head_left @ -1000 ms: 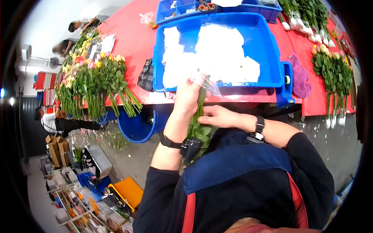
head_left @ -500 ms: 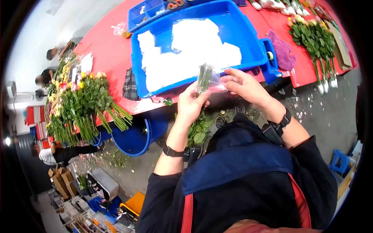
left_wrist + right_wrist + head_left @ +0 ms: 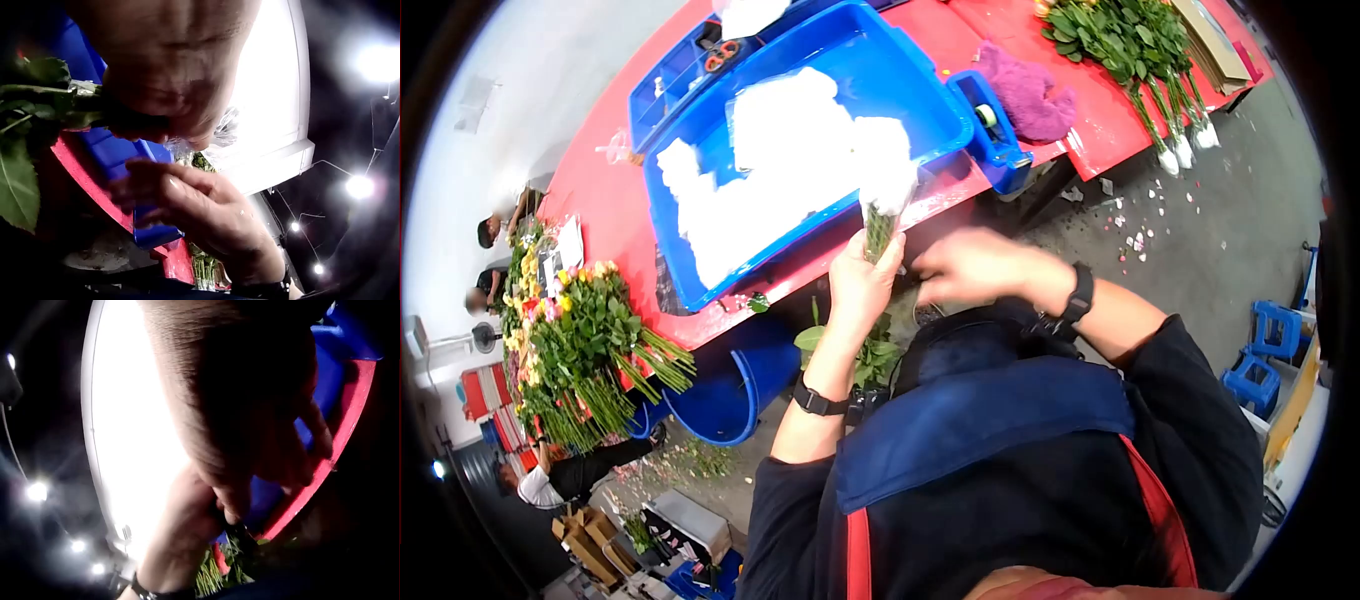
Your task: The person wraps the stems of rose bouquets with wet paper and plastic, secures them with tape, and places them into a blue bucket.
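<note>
My left hand grips a bundle of green stems just below a clear plastic bag around their ends. White material shows at the bag's end, over the blue tray's edge. Below the hand hang the bundle's green leaves. Blurred, my right hand is beside the stems, fingers loosely bent and holding nothing visible. The left wrist view shows leaves left of the gripping hand, with my right hand below it. Flower heads are hidden.
A blue tray with bright white pieces lies on the red table. Around it are a tape dispenser, a purple cloth, scissors and flower bunches. A blue bucket stands below the table edge.
My right hand has come away from the plastic bag towards my body. The left hand keeps its grip on the stems. In the head view, the table and tray have shifted left and tilted.
</note>
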A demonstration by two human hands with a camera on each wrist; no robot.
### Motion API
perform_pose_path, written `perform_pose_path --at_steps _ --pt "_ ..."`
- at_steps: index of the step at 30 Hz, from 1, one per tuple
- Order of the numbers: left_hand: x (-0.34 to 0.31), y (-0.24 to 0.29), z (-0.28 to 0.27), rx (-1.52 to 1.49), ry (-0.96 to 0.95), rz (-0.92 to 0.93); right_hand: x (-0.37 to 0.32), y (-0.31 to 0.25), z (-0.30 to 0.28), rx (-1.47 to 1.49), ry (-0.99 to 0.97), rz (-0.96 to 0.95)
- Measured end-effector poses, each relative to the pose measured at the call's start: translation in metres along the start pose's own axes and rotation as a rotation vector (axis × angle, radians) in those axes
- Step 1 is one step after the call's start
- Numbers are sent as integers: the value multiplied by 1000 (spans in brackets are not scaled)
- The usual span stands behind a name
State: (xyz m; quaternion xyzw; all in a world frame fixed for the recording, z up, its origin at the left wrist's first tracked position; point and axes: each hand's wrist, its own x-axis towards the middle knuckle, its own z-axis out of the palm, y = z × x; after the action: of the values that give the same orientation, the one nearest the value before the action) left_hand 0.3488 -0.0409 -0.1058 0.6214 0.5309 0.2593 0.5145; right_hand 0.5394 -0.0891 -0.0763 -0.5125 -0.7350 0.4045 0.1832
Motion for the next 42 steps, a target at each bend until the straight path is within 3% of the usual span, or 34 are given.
perform_pose_path --at_steps 1,3,5,7,8,11,13,15,16,17,18,19,20,23,24,27,29,31,33,35,37,39,41,42 --pt "2 4 7 85 -31 11 -9 8 -30 17 13 126" --pt "3 14 23 251 -84 29 -19 81 -57 -117 489 404" --pt "5 22 48 428 -216 37 -26 128 -94 -276 517 575" --pt "13 23 82 615 -325 37 -18 196 -89 115 369 408" --pt "16 28 97 627 -394 -6 -16 185 -95 344 368 463" --pt "35 32 141 644 -504 -97 -32 135 -106 474 415 354" --pt "45 36 163 623 -488 -61 -71 100 -106 331 320 209" --pt "57 50 178 420 -589 -83 -110 102 -92 115 203 200" --pt "59 49 182 255 -582 -5 -120 111 -92 298 250 266" --pt "55 79 173 182 -730 -217 -128 119 -90 485 290 332" --pt "49 93 172 148 -791 -262 -133 128 -88 674 328 401" --pt "45 103 172 114 -849 -305 -129 137 -84 685 418 161" --pt "42 113 172 133 -781 -341 -125 144 -81 723 436 132" --pt "27 114 175 203 -489 -73 -102 156 -92 723 475 29" --pt "21 117 175 240 -488 -154 -91 160 -98 704 487 -6" --pt "5 135 174 360 -468 -146 -53 162 -121 -173 615 -411" --pt "-2 123 172 517 -386 45 -61 171 -118 -407 381 -413" --pt "-6 119 166 528 -300 102 -78 186 -90 187 432 -342" --pt "-2 121 161 593 -254 -21 -91 179 -77 -84 617 -286" --pt "8 107 163 754 -146 15 -82 188 -72 -228 558 -272" --pt "13 108 159 871 -44 22 -72 187 -64 24 277 -227" --pt "19 106 148 924 61 11 -69 173 -51 232 163 -261" --pt "27 97 142 1031 56 -62 -76 113 -86 878 -187 -71" --pt "24 76 145 1134 -5 -16 -71 99 -96 940 -201 87"
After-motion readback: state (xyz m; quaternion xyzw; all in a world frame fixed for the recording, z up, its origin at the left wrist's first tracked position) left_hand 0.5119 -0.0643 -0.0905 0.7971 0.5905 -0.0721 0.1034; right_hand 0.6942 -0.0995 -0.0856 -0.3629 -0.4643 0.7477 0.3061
